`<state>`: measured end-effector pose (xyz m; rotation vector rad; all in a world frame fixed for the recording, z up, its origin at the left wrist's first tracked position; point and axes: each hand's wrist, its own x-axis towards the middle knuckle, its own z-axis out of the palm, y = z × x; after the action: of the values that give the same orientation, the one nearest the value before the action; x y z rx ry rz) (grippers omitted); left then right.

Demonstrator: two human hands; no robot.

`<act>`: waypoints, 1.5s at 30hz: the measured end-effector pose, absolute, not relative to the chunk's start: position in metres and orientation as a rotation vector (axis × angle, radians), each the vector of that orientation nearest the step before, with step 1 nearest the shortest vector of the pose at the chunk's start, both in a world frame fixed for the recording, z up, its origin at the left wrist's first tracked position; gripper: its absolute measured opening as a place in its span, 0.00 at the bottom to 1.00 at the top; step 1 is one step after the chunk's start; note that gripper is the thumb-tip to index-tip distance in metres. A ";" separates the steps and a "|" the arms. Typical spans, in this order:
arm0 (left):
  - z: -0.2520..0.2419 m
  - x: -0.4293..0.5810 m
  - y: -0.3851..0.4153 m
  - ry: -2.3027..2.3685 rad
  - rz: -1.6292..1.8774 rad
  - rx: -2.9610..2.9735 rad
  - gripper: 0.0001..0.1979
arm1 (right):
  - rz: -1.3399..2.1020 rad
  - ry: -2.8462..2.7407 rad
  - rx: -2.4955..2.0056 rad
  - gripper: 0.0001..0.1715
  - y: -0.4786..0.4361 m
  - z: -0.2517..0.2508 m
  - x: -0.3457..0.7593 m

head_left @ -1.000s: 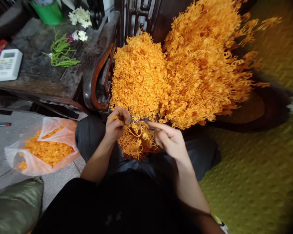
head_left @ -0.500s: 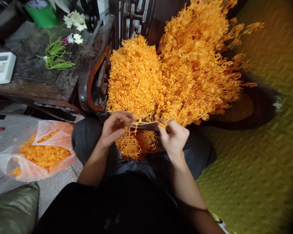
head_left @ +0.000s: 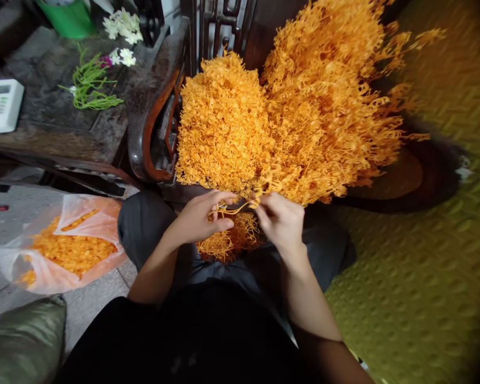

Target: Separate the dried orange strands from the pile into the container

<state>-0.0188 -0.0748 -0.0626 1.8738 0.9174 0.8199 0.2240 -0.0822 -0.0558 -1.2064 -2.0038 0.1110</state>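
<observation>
My right hand (head_left: pixel 283 220) is closed in a pinch on a thin orange sprig (head_left: pixel 240 207), its curly tip standing up by the fingers. The sprig's stem runs left to my left hand (head_left: pixel 198 217), whose thumb and fingers are apart around its end; whether they touch it I cannot tell. Below both hands, between the knees, lies a clump of thin orange stems (head_left: pixel 246 230), partly hidden by the left hand. Just beyond the hands rise a dense orange heap (head_left: pixel 224 122) and, to its right, a taller, looser heap of orange sprigs (head_left: pixel 324 106).
A clear plastic bag (head_left: pixel 84 205) of orange bits lies on the floor at left. The dark wooden table (head_left: pixel 60 141) bears a white remote (head_left: pixel 2 105), green stems (head_left: pixel 94 85), white flowers (head_left: pixel 124 26) and green tape (head_left: pixel 70 18). A carved armrest (head_left: pixel 142 138) stands beside the heaps.
My left hand has moved right, closer to the right hand, and its fingers have straightened. The stem between the hands now sags and bends. The right hand has shifted slightly left.
</observation>
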 end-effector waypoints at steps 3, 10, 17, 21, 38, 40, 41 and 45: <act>-0.063 -0.011 -0.074 1.057 0.677 1.985 0.20 | 0.099 -2.229 -1.157 0.09 -0.079 -0.052 0.218; -0.076 0.004 -0.070 1.131 0.917 1.511 0.15 | 0.374 -2.218 -1.139 0.14 -0.077 -0.043 0.207; -0.080 -0.002 -0.062 0.917 1.054 1.337 0.08 | 0.636 -1.530 -1.448 0.25 -0.078 -0.056 0.213; -0.082 0.003 -0.066 0.994 1.049 1.491 0.08 | 0.952 -1.492 -1.346 0.21 -0.081 -0.066 0.206; -0.079 0.001 -0.074 1.221 0.809 2.216 0.23 | 1.218 -1.179 -1.212 0.21 -0.085 -0.072 0.196; -0.080 0.001 -0.072 1.086 0.866 2.042 0.23 | 1.194 -1.196 -1.204 0.20 -0.084 -0.070 0.194; -0.081 0.001 -0.071 1.043 0.917 1.909 0.22 | 1.167 -1.220 -1.200 0.20 -0.084 -0.068 0.194; -0.086 0.006 -0.067 1.011 1.129 1.474 0.19 | 1.025 -1.512 -1.212 0.17 -0.082 -0.062 0.189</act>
<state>0.0062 -0.0666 -0.0858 1.4742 1.0113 1.1294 0.1888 -0.0823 -0.0622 -1.2123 -1.5124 1.0251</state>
